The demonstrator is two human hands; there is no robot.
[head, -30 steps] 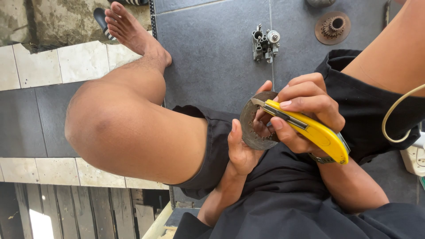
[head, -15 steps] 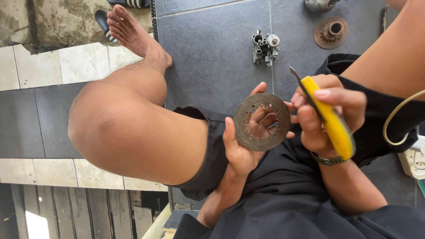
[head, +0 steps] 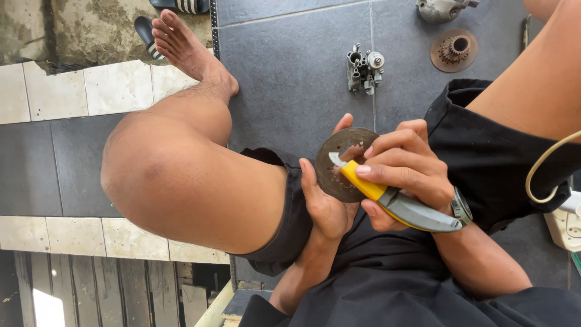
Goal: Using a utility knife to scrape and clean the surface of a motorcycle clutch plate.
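My left hand [head: 324, 203] holds a round, rusty metal disc [head: 336, 162] with a centre hole, gripping it from below with the thumb along its left edge. My right hand [head: 404, 172] is closed around a yellow and grey utility knife [head: 393, 201]. The knife's blade tip rests on the face of the disc near its centre hole. Both hands sit above my lap, between my bare knee [head: 157, 175] and black shorts [head: 484, 157].
On the dark tiled floor lie a small metal carburettor part [head: 364, 68], a rusty sprocket disc [head: 454, 49] and a grey metal housing [head: 442, 8] at the top. A beige cord [head: 538, 169] and white power strip [head: 566, 227] are at right. Sandals [head: 148, 33] lie by my foot.
My right hand lifted the knife away from the disc, then brought it back down; the blade now lies on the disc face again.
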